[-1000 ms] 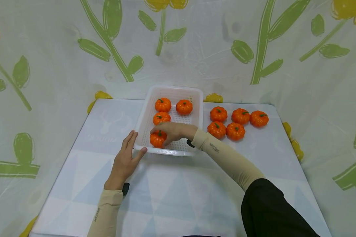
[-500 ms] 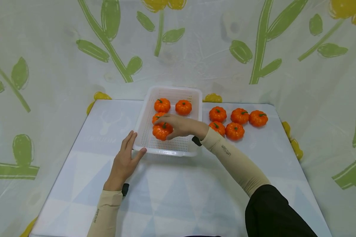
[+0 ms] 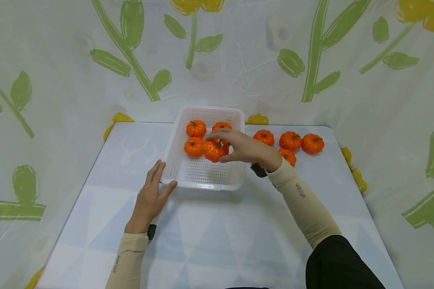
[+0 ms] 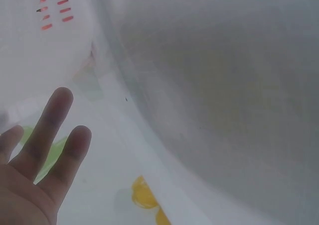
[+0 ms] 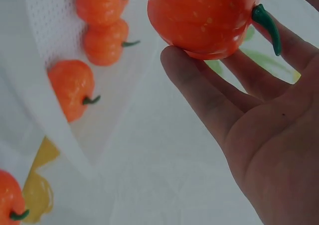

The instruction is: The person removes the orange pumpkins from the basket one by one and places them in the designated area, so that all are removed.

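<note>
My right hand grips a small orange toy pumpkin with a green stem, over the white slotted plastic basket. In the right wrist view, fingers curve round the lifted pumpkin. Behind and left of it in the basket sit three more pumpkins: one at the back left, another in front of that, and a third at the back right, partly covered by the hand. My left hand touches the basket's near left corner, fingers straight; the left wrist view shows them spread beside the pale wall.
Right of the basket, several more pumpkins lie on the table; my right wrist partly covers one. The table wears a pale cloth with blue triangles. A flower-patterned curtain hangs close behind its back edge.
My right hand has lifted the pumpkin from the basket's near left part and carried it back and to the right. My left hand stays at the corner.
</note>
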Available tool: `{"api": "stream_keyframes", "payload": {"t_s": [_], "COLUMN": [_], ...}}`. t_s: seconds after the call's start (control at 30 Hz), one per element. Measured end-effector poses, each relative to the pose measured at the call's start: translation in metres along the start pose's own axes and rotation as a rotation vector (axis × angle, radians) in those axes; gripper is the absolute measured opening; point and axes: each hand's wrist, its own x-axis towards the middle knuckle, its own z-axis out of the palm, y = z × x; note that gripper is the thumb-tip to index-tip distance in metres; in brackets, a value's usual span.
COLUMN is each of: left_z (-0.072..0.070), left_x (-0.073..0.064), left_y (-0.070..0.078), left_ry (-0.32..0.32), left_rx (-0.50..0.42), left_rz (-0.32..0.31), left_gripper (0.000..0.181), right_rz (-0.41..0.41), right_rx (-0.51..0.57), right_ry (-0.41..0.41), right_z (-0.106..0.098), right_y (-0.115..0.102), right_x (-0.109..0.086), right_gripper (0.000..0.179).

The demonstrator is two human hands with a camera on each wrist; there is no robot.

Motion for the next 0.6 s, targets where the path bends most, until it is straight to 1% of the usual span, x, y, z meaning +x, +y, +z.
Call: {"api": "stream_keyframes", "payload": {"t_s": [0.1, 0.17, 0.4, 0.6], "left_z": [0.001, 0.001, 0.002, 0.001], "left_x": [0.0, 0.0, -0.001, -0.001], "left_y": [-0.001, -0.002, -0.001, 0.0], "left_ry": [0.003, 0.005, 0.001, 0.004], "left_rx": [0.0, 0.001, 0.004, -0.001], "left_rz": [0.006, 0.008, -0.008, -0.005], "left_gripper": [0.08, 0.08, 0.08, 0.081], "right_rz": [0.027, 0.059, 0.162, 0.237], "right_rx": [0.011, 0.015, -0.017, -0.011], "right_ry": [0.051, 0.087, 0.217, 0.284], "right_z": [-0.006, -0.009, -0.02, -0.033], "right_y": [0.005, 0.008, 0.026, 0.04], "right_x": [-0.013, -0.023, -0.059, -0.09], "right_gripper": [0.069, 0.07, 0.071, 0.074]}}
